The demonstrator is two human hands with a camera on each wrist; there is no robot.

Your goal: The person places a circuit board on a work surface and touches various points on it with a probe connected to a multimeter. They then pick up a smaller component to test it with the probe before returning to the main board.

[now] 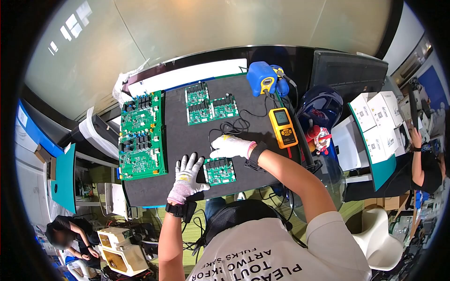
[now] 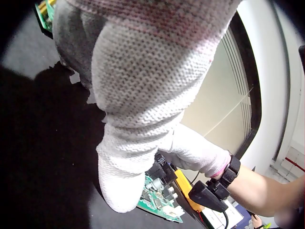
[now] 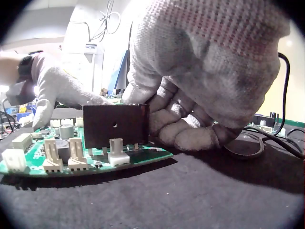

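A small green circuit board (image 1: 224, 176) lies on the dark mat between two white-gloved hands. My left hand (image 1: 186, 180) rests on the mat at the board's left, fingers spread and straight, its thumb close to the near left corner. My right hand (image 1: 232, 147) is at the board's far edge. In the right wrist view its fingers (image 3: 190, 136) are curled beside a black block component (image 3: 114, 126), with white connectors (image 3: 76, 152) along the board's edge. A thin black cable (image 1: 234, 126) runs close by this hand; I cannot tell whether the fingers hold anything.
Larger green boards (image 1: 140, 161) line the mat's left side. Several small boards (image 1: 199, 113) lie at the back. A yellow handheld meter (image 1: 282, 127) and a blue device (image 1: 261, 78) stand at the right. White boxes (image 1: 379, 114) sit farther right; another person (image 1: 70, 234) is at lower left.
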